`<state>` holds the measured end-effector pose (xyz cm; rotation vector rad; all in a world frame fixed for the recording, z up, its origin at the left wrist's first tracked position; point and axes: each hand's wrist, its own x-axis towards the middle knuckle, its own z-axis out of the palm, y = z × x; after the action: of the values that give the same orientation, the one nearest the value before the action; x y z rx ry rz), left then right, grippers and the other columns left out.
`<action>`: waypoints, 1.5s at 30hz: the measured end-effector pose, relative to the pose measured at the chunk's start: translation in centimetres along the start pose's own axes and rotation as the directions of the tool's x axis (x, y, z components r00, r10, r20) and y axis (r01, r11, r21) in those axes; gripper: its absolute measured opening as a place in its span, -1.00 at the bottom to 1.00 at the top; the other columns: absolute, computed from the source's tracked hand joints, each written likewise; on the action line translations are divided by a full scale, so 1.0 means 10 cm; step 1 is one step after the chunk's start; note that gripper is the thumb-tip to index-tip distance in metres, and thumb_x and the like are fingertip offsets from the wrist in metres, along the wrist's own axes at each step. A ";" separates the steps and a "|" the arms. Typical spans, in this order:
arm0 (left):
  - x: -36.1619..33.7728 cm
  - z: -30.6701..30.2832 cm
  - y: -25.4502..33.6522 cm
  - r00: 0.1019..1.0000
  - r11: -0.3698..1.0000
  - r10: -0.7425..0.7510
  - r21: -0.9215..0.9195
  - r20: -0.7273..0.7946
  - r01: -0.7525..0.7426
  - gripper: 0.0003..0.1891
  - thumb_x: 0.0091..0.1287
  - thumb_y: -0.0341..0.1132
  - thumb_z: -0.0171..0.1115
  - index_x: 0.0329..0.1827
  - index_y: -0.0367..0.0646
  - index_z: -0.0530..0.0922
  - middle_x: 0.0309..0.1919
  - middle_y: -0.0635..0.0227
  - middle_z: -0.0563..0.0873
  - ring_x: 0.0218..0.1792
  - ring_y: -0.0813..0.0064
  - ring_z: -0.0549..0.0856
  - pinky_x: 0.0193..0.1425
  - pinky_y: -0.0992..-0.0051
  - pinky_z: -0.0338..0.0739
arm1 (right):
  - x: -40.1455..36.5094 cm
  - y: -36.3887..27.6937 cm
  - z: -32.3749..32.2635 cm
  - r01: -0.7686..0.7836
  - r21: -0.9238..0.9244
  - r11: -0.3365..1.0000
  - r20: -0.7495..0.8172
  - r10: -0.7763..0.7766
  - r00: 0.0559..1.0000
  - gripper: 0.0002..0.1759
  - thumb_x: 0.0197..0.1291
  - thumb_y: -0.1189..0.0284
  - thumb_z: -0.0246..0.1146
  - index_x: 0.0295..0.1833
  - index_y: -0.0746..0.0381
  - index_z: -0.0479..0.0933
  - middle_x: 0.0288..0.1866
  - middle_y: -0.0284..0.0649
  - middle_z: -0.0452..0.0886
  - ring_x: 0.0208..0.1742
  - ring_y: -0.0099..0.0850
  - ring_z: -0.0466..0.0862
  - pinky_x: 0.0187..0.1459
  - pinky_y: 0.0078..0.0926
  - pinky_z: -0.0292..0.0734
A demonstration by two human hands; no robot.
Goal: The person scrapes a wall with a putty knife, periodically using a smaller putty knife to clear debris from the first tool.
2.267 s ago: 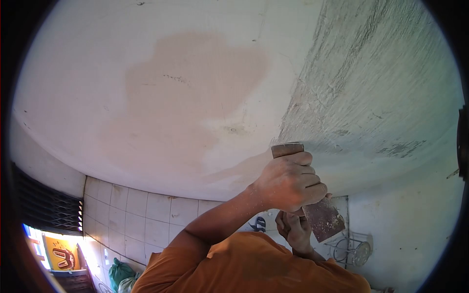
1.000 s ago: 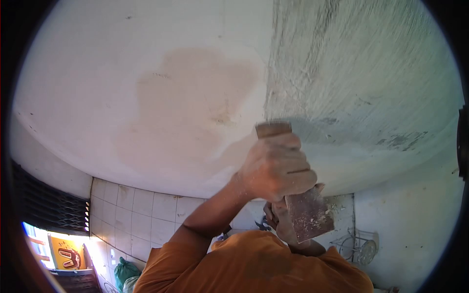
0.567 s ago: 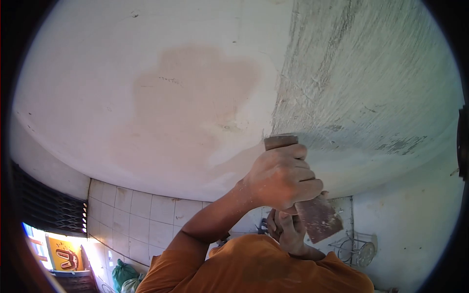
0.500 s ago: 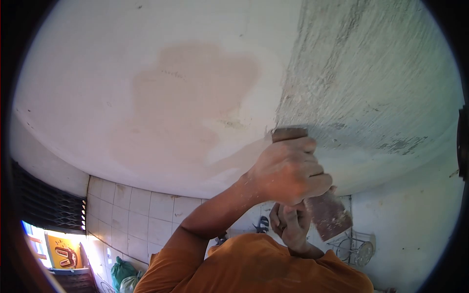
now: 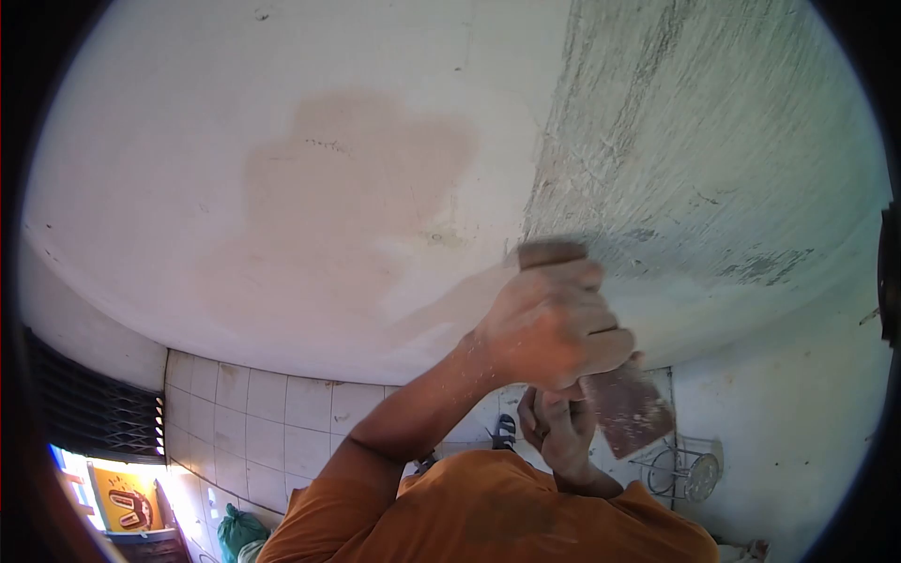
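Note:
My left hand (image 5: 558, 324) is closed around a scraper, its brown blade (image 5: 552, 251) pressed to the wall at the edge of a rough, streaked patch (image 5: 648, 141). Low in front of my chest, my right hand (image 5: 561, 427) has its fingers curled and appears to grip a second scraper. The wide, reddish-brown blade (image 5: 627, 408) of that one points down to the right, with pale residue on it. Its handle is mostly hidden behind my left hand. Left of the streaks, the pale wall (image 5: 404, 56) is smooth, with a pinkish patch (image 5: 357, 178).
A round metal-framed stool (image 5: 699, 477) stands by the wall at lower right. White tiles (image 5: 291, 422) lie below, with a sandal (image 5: 505, 432) on my foot. A dark folding grille (image 5: 89, 399), a yellow sign (image 5: 124, 493) and a green bag (image 5: 239, 530) are at lower left.
The wall has shifted slightly left and down in view at upper left. The left scraper stays at the streaked patch's lower edge, its blade now slightly blurred. Both hands keep nearly the same pose.

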<state>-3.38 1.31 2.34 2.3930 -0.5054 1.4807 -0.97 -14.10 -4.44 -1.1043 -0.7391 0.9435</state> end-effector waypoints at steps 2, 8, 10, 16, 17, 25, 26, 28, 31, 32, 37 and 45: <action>0.16 -0.04 -0.05 0.997 0.998 0.060 0.002 -0.052 -0.060 -0.73 -0.10 -0.24 0.37 -0.65 -0.01 0.38 -0.75 0.53 0.35 -0.66 0.52 0.48 -0.40 0.50 0.39 | 0.09 -0.16 0.06 0.072 -0.063 0.995 0.017 -0.071 0.997 -0.62 0.47 0.23 0.03 -0.42 0.18 0.29 -0.65 -0.41 0.21 -0.69 -0.62 0.24 -0.74 -0.70 0.07; -0.07 -0.06 -0.01 0.999 1.000 -0.025 -0.011 0.045 0.025 -0.72 -0.07 -0.24 0.37 -0.66 0.00 0.37 -0.76 0.51 0.33 -0.67 0.51 0.47 -0.41 0.51 0.38 | -0.02 0.34 -0.09 0.016 0.136 0.991 -0.043 -0.010 0.999 -0.64 0.47 0.20 0.03 -0.35 0.21 0.30 -0.60 -0.37 0.24 -0.67 -0.62 0.25 -0.74 -0.70 0.07; -0.01 -0.06 0.00 1.000 0.998 -0.009 -0.055 -0.004 0.008 -0.73 -0.08 -0.24 0.36 -0.65 -0.01 0.37 -0.75 0.51 0.34 -0.67 0.51 0.47 -0.42 0.51 0.38 | -0.07 0.10 0.06 -0.019 0.119 0.993 -0.080 0.028 0.996 -0.63 0.47 0.21 0.03 -0.39 0.19 0.28 -0.61 -0.36 0.23 -0.67 -0.62 0.25 -0.73 -0.69 0.07; 0.06 -0.12 -0.01 1.000 1.000 0.013 0.009 0.006 -0.014 -0.76 -0.07 -0.25 0.31 -0.65 -0.02 0.38 -0.74 0.51 0.35 -0.67 0.51 0.47 -0.41 0.51 0.40 | -0.05 0.27 -0.05 -0.018 0.132 0.991 -0.017 0.021 1.000 -0.63 0.47 0.23 0.03 -0.41 0.18 0.27 -0.63 -0.39 0.23 -0.68 -0.62 0.25 -0.74 -0.68 0.06; 0.10 -0.13 0.00 1.000 0.999 0.026 0.022 -0.014 -0.026 -0.77 -0.06 -0.25 0.30 -0.65 -0.03 0.37 -0.74 0.51 0.35 -0.67 0.51 0.47 -0.41 0.51 0.40 | -0.03 0.25 -0.06 0.019 0.107 0.994 -0.023 -0.017 1.000 -0.63 0.47 0.22 0.03 -0.41 0.18 0.28 -0.64 -0.39 0.23 -0.69 -0.62 0.25 -0.74 -0.68 0.05; 0.00 -0.08 -0.03 1.000 1.000 0.009 0.013 0.003 -0.009 -0.74 -0.09 -0.21 0.34 -0.65 -0.04 0.39 -0.73 0.54 0.35 -0.63 0.51 0.45 -0.45 0.51 0.33 | 0.00 0.32 -0.03 0.031 0.103 0.994 -0.114 -0.019 0.993 -0.64 0.45 0.18 0.06 -0.34 0.22 0.37 -0.66 -0.40 0.22 -0.70 -0.63 0.24 -0.74 -0.69 0.03; 0.06 -0.10 -0.03 1.000 0.999 0.028 0.019 0.007 -0.028 -0.74 -0.06 -0.24 0.33 -0.66 -0.03 0.38 -0.73 0.53 0.37 -0.61 0.50 0.48 -0.42 0.52 0.39 | 0.01 0.17 -0.06 -0.052 0.097 0.994 -0.113 0.063 0.992 -0.65 0.45 0.18 0.05 -0.30 0.23 0.39 -0.67 -0.42 0.20 -0.70 -0.62 0.23 -0.74 -0.69 0.03; 0.12 -0.11 -0.01 0.999 0.999 0.031 0.027 -0.018 -0.031 -0.75 -0.05 -0.24 0.33 -0.66 -0.02 0.38 -0.74 0.53 0.37 -0.62 0.51 0.47 -0.43 0.52 0.39 | 0.00 0.30 -0.32 -0.076 0.084 0.994 -0.018 0.078 0.997 -0.65 0.45 0.18 0.05 -0.29 0.23 0.39 -0.67 -0.42 0.19 -0.70 -0.61 0.23 -0.74 -0.69 0.04; -0.02 -0.05 0.03 0.999 0.997 -0.035 0.064 -0.011 0.036 -0.74 -0.04 -0.24 0.34 -0.66 -0.02 0.38 -0.74 0.53 0.37 -0.64 0.52 0.47 -0.43 0.53 0.38 | -0.07 0.45 -0.32 -0.048 0.114 0.992 -0.001 0.049 0.999 -0.65 0.44 0.18 0.07 -0.31 0.24 0.39 -0.67 -0.43 0.17 -0.69 -0.60 0.25 -0.74 -0.69 0.06; -0.06 -0.04 0.02 0.998 0.994 -0.068 0.082 -0.009 0.068 -0.74 -0.04 -0.24 0.34 -0.66 -0.02 0.38 -0.74 0.53 0.37 -0.64 0.52 0.46 -0.44 0.54 0.38 | -0.06 0.48 -0.28 -0.028 0.127 0.992 -0.016 0.030 0.999 -0.64 0.44 0.19 0.07 -0.32 0.24 0.39 -0.67 -0.43 0.17 -0.68 -0.60 0.25 -0.73 -0.69 0.06; 0.12 -0.11 0.02 1.000 0.999 -0.014 0.047 -0.002 0.014 -0.74 -0.02 -0.24 0.33 -0.67 -0.02 0.39 -0.75 0.52 0.37 -0.64 0.53 0.46 -0.42 0.52 0.38 | 0.01 0.12 -0.14 0.042 0.097 0.994 -0.060 -0.037 0.998 -0.65 0.45 0.22 0.05 -0.38 0.20 0.33 -0.67 -0.43 0.16 -0.64 -0.56 0.29 -0.73 -0.67 0.13; 0.12 -0.08 -0.01 1.000 1.000 0.026 0.011 0.015 -0.026 -0.75 0.01 -0.22 0.33 -0.66 -0.01 0.41 -0.76 0.53 0.36 -0.66 0.54 0.46 -0.40 0.51 0.39 | 0.02 -0.12 0.11 0.097 0.025 0.995 -0.056 -0.096 0.994 -0.60 0.45 0.16 0.06 -0.35 0.24 0.32 -0.64 -0.38 0.23 -0.68 -0.58 0.27 -0.73 -0.68 0.09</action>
<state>-3.52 1.53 3.82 2.4162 -0.5350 1.4818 -1.52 -13.67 -2.96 -1.0568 -0.7265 0.8365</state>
